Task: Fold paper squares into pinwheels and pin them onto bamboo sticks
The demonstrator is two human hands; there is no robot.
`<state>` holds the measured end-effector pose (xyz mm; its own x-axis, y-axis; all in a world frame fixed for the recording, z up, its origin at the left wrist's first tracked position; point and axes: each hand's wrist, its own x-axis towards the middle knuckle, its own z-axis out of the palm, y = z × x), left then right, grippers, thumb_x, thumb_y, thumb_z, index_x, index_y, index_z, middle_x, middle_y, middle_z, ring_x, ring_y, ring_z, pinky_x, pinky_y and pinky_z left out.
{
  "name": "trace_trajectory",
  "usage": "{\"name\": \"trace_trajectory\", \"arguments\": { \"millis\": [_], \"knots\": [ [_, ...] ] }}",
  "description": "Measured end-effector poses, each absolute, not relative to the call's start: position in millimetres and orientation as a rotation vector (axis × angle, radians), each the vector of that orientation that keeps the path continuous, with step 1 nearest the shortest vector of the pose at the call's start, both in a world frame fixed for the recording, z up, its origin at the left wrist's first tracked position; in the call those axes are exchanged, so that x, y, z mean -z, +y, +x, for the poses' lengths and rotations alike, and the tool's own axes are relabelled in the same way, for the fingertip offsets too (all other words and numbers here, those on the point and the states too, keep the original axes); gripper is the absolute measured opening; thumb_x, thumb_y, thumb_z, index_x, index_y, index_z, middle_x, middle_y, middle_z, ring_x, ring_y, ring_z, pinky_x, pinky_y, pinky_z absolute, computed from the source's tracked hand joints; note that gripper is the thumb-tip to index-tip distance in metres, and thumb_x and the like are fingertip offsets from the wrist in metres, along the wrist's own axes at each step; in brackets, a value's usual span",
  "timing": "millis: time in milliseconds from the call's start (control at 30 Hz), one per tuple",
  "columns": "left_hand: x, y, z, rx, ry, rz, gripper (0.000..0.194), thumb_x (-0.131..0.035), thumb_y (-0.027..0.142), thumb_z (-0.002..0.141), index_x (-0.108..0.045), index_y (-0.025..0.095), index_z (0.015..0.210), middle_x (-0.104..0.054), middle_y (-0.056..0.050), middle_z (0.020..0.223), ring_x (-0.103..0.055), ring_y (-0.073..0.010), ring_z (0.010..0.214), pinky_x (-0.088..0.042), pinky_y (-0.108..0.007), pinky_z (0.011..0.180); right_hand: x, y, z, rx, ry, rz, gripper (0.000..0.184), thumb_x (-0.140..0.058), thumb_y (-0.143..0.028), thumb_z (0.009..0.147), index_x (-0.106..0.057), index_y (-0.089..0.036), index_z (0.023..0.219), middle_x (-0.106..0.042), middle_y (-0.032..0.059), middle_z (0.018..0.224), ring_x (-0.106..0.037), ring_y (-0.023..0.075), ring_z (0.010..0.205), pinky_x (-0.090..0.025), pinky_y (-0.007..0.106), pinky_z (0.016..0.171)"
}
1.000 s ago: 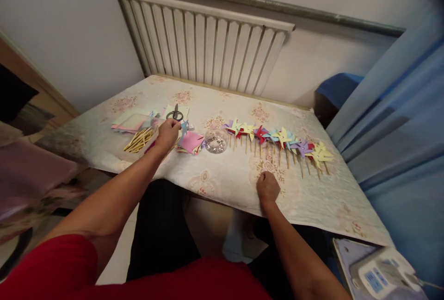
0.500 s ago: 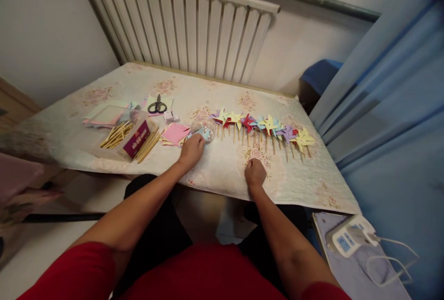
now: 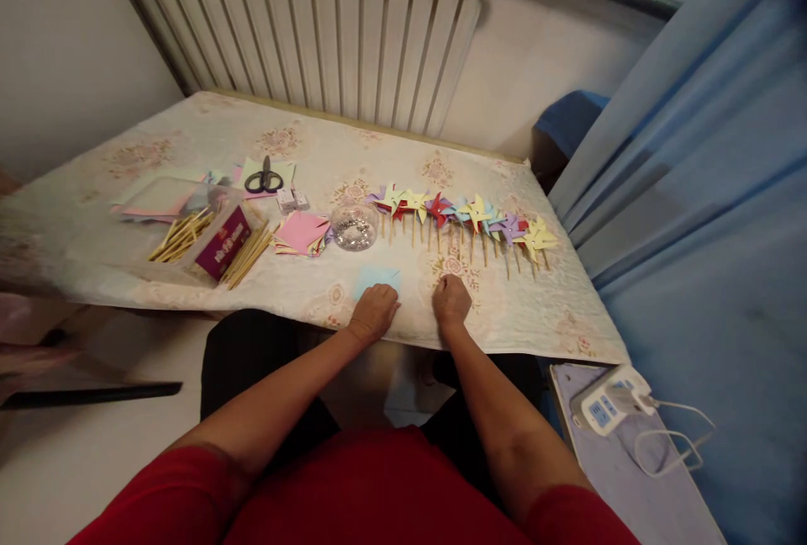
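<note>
My left hand rests near the table's front edge, fingers curled down onto the near edge of a light blue paper square that lies flat on the cloth. My right hand lies just to its right with fingers curled in a loose fist; I see nothing in it. Beyond the hands, a row of several coloured paper pinwheels on wooden sticks lies across the table. A clear bowl of shiny beads sits left of the row, next to a stack of pink paper squares.
Wooden sticks and a maroon packet lie at the left, with scissors and more paper sheets behind them. A radiator stands behind the table, a blue curtain hangs at right, and a power strip lies low right.
My left hand came from the scissors and sticks area past the bead bowl to the front edge, bringing the blue paper square. My right hand stayed near the front edge.
</note>
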<state>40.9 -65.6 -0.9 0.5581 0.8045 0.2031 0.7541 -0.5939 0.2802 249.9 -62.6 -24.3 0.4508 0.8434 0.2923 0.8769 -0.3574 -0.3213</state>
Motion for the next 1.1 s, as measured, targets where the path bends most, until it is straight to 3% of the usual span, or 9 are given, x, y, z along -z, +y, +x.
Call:
{"name": "trace_trajectory", "arguments": {
  "millis": [133, 233, 333, 467, 633, 933, 1100],
  "knots": [
    [1.7, -51.7, 18.8, -0.643, 1.359, 2.524, 0.025, -0.039, 0.025, 0.097, -0.062, 0.016, 0.101, -0.067, -0.014, 0.103, -0.059, -0.0262, 0.103, -0.048, -0.042, 0.092, 24.2, -62.5, 250.3, 0.094, -1.439, -2.286, 0.024, -0.044, -0.021, 0.097, -0.067, -0.017, 0.094, -0.066, 0.0067, 0.092, -0.055, 0.0167, 0.081, -0.032, 0.027, 0.069],
    [2.5, -36.3, 0.3, -0.754, 1.509, 2.443, 0.033, -0.035, 0.019, 0.096, -0.061, 0.011, 0.115, -0.065, -0.018, 0.123, -0.057, -0.0263, 0.12, -0.044, -0.043, 0.105, 25.1, -62.6, 250.9, 0.093, -1.445, -2.277, 0.022, -0.045, -0.021, 0.097, -0.067, -0.017, 0.094, -0.066, 0.0063, 0.092, -0.055, 0.0167, 0.081, -0.032, 0.028, 0.07],
    [7.3, -33.0, -6.9, -0.711, 1.399, 2.535, 0.04, -0.036, 0.022, 0.097, -0.055, 0.012, 0.131, -0.052, -0.017, 0.146, -0.042, -0.0267, 0.141, -0.036, -0.046, 0.116, 26.0, -62.5, 251.2, 0.106, -1.451, -2.265, 0.021, -0.045, -0.021, 0.097, -0.066, -0.017, 0.093, -0.066, 0.006, 0.092, -0.055, 0.0165, 0.082, -0.032, 0.028, 0.07],
    [17.9, -46.9, 2.7, -0.448, 1.166, 2.72, 0.053, -0.048, 0.033, 0.095, -0.046, 0.01, 0.143, -0.037, -0.018, 0.158, -0.026, -0.0296, 0.15, -0.025, -0.048, 0.122, 25.5, -62.5, 250.9, 0.132, -1.451, -2.261, 0.021, -0.046, -0.021, 0.097, -0.066, -0.017, 0.092, -0.066, 0.006, 0.091, -0.054, 0.0167, 0.081, -0.032, 0.028, 0.07],
    [21.7, -57.8, 17.0, -0.235, 1.193, 2.774, 0.068, -0.053, 0.045, 0.092, -0.041, 0.008, 0.148, -0.031, -0.022, 0.16, -0.023, -0.0316, 0.151, -0.02, -0.048, 0.123, 23.7, -62.8, 250.5, 0.116, -1.456, -2.272, 0.024, -0.043, -0.021, 0.098, -0.066, -0.017, 0.094, -0.066, 0.0064, 0.091, -0.054, 0.017, 0.081, -0.032, 0.028, 0.071],
    [20.2, -60.9, 17.3, -0.179, 1.219, 2.863, 0.075, -0.05, 0.054, 0.092, -0.04, 0.007, 0.15, -0.03, -0.022, 0.16, -0.022, -0.0343, 0.151, -0.019, -0.049, 0.122, 25.0, -63.0, 250.1, 0.111, -1.445, -2.233, 0.022, -0.045, -0.02, 0.096, -0.066, -0.016, 0.092, -0.066, 0.0067, 0.091, -0.054, 0.0174, 0.082, -0.035, 0.027, 0.072],
    [16.8, -62.3, 16.3, -0.179, 1.196, 2.897, 0.071, -0.049, 0.054, 0.092, -0.043, 0.013, 0.15, -0.033, -0.019, 0.16, -0.025, -0.0347, 0.15, -0.022, -0.05, 0.121, 32.5, -61.5, 253.4, 0.132, -1.511, -2.067, 0.024, -0.044, -0.016, 0.093, -0.068, -0.016, 0.091, -0.067, 0.0094, 0.088, -0.058, 0.0213, 0.085, -0.044, 0.032, 0.078]
  ]
}}
